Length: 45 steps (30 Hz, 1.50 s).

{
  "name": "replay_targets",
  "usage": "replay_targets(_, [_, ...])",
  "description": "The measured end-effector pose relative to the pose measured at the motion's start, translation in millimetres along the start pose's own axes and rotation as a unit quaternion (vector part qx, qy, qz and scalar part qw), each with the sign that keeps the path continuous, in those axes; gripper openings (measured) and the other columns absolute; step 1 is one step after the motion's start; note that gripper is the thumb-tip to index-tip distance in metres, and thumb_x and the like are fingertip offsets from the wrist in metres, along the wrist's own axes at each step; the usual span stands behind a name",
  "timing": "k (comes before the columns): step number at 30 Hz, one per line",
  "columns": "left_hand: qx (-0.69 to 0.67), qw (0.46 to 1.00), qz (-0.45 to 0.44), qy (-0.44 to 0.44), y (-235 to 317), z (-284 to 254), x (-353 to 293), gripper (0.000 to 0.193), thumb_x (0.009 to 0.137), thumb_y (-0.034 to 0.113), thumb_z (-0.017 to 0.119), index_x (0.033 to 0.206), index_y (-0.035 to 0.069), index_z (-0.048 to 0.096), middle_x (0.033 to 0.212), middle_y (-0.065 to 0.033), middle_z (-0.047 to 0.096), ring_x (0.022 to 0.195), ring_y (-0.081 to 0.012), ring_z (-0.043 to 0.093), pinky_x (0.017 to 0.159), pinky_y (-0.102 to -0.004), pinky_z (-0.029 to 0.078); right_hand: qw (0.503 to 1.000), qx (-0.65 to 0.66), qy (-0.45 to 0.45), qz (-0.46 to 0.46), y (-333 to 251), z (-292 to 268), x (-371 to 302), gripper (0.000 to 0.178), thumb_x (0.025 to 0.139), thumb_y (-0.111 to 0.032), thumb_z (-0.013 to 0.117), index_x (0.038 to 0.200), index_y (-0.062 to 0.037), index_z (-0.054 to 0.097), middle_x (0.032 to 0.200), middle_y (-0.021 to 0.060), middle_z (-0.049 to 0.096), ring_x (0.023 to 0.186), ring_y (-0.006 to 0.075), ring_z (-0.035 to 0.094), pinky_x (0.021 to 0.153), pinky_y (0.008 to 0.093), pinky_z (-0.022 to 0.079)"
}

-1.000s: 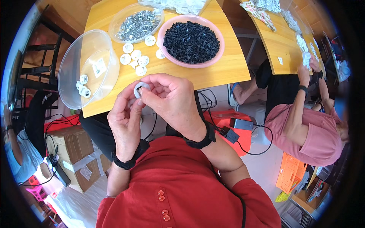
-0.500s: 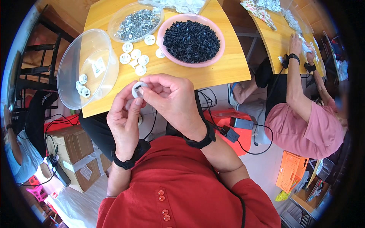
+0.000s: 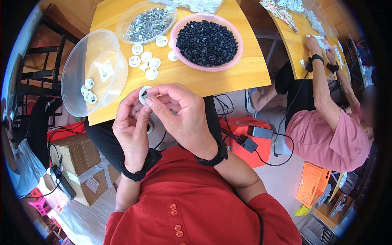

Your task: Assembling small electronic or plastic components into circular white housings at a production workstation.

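Between both hands, just past the table's near edge, is a round white plastic disc with a black piece in its middle. My left hand pinches the disc by its rim. The fingers of my right hand are closed at its right side, thumb and fingertips against the disc and the black piece. Ahead on the table lie several similar white discs. A pink bowl full of small black parts stands to their right. Behind them a clear tub holds small metal parts.
A large clear round container with several finished-looking discs tilts at the table's left edge. A co-worker in a pink shirt works at another table on the right. A red stool carries black adapters and cables; a cardboard box stands left.
The disc has shifted slightly left and tilted, with both hands moving a little along with it. The co-worker's hands have drawn together over a white item.
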<state>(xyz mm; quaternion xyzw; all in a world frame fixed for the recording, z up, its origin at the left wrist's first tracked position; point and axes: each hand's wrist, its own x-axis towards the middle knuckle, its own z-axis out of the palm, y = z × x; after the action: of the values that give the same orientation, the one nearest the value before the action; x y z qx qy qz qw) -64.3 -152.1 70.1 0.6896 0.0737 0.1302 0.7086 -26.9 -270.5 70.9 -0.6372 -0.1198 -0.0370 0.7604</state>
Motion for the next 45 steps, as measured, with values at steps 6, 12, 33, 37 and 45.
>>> replay_targets(6, [0.086,0.991,0.093,0.042,0,6,3,0.038,0.085,-0.012,0.057,0.121,-0.002,0.055,0.109,-0.0077,0.063,0.095,-0.011,0.06,0.081,-0.0234,0.05,0.999,0.044,0.0,0.026,-1,7,-3,0.018,0.081,-0.002,0.066,0.098,0.0041,0.061,0.09,0.0144,0.065,0.074,0.021,0.068,0.066,0.029,0.057])
replay_targets(12, [0.095,0.993,0.059,0.032,-7,-1,-2,0.035,0.086,-0.012,0.056,0.12,-0.002,0.056,0.108,-0.0078,0.064,0.093,-0.011,0.062,0.08,-0.0238,0.051,1.0,0.003,0.006,0.003,-1,11,-3,0.019,0.079,-0.002,0.067,0.095,0.0023,0.059,0.088,0.0137,0.063,0.073,0.0215,0.067,0.064,0.0291,0.056])
replay_targets(33, [-0.155,0.984,-0.082,-0.013,3,-12,7,0.035,0.093,0.007,0.057,0.126,0.0,0.052,0.116,-0.008,0.064,0.089,-0.0101,0.064,0.073,-0.0178,0.05,0.994,0.094,-0.015,0.045,0,4,3,0.021,0.085,-0.004,0.063,0.104,0.005,0.059,0.09,0.0156,0.068,0.076,0.0195,0.07,0.067,0.0277,0.056])
replay_targets(37, [-0.155,0.984,-0.084,-0.024,6,-13,8,0.035,0.093,0.006,0.056,0.127,0.0,0.052,0.119,-0.0091,0.061,0.101,-0.0119,0.06,0.088,-0.0252,0.048,0.996,0.076,-0.014,0.054,0,5,9,0.016,0.084,-0.002,0.064,0.097,0.0053,0.061,0.086,0.0143,0.068,0.073,0.0191,0.07,0.064,0.0275,0.055])
replay_targets(45, [-0.105,0.99,-0.099,-0.003,2,-3,7,0.029,0.095,0.007,0.053,0.122,-0.003,0.055,0.112,-0.009,0.062,0.101,-0.012,0.058,0.089,-0.0232,0.045,0.998,0.014,0.031,0.053,-1,4,6,0.009,0.08,-0.002,0.064,0.088,0.0013,0.062,0.079,0.0135,0.064,0.065,0.0196,0.064,0.059,0.0291,0.051])
